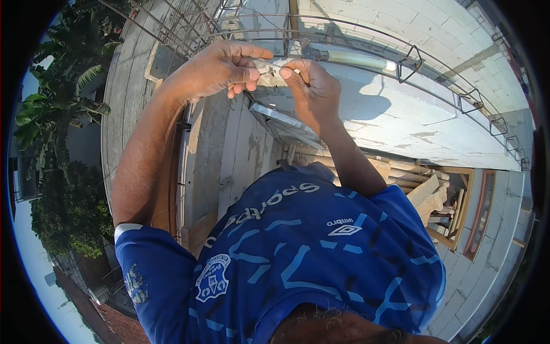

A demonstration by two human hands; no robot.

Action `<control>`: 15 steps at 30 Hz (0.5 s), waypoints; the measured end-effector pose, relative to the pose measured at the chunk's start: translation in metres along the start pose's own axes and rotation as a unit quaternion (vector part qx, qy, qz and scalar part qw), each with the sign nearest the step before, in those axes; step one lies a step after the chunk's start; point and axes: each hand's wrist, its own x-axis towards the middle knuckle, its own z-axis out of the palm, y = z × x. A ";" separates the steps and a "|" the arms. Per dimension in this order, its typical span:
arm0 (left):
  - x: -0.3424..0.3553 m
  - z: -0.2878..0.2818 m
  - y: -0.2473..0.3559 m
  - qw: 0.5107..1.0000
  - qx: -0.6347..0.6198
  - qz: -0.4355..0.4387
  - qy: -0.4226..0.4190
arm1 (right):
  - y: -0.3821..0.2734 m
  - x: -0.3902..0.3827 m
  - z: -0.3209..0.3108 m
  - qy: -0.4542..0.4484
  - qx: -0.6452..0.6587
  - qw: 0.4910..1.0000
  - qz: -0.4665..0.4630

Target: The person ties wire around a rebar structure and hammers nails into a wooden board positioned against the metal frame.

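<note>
My left hand (pixel 220 69) and my right hand (pixel 314 89) are raised close together in front of a steel rebar cage (pixel 366 27). A thin metal wire (pixel 271 64) spans the small gap between them. Thumb and fingertips of my right hand pinch one end. My left thumb and index finger close on the other part, with the remaining left fingers loosely curled below. A short dark piece, perhaps a bent end of the wire, shows by the left thumb. Just beyond my right hand lies a hammer (pixel 358 59) with a pale handle and dark metal head.
The rebar cage with its square stirrups (pixel 409 63) curves along a pale block wall (pixel 421 103) to the right. More bars (pixel 166 34) stick out at upper left over grey boards (pixel 129 80). Below are timber pieces (pixel 427 195) and a wooden window frame (pixel 458 238).
</note>
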 end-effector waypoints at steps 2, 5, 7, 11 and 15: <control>0.005 -0.005 -0.003 1.000 0.025 -0.004 -0.016 | 0.005 0.003 -0.006 0.004 -0.026 0.999 0.029; 0.014 -0.010 -0.009 0.998 0.061 0.001 -0.018 | 0.012 0.006 -0.010 0.057 0.078 0.994 0.048; 0.021 -0.012 -0.011 0.996 0.087 -0.018 -0.018 | 0.014 0.006 -0.012 0.063 0.148 0.979 0.128; 0.027 -0.006 -0.010 0.996 0.081 -0.022 0.006 | 0.011 0.000 -0.014 0.054 0.203 0.949 0.234; 0.029 0.000 -0.006 0.997 0.037 -0.040 0.063 | 0.007 0.001 -0.011 0.058 0.237 0.944 0.223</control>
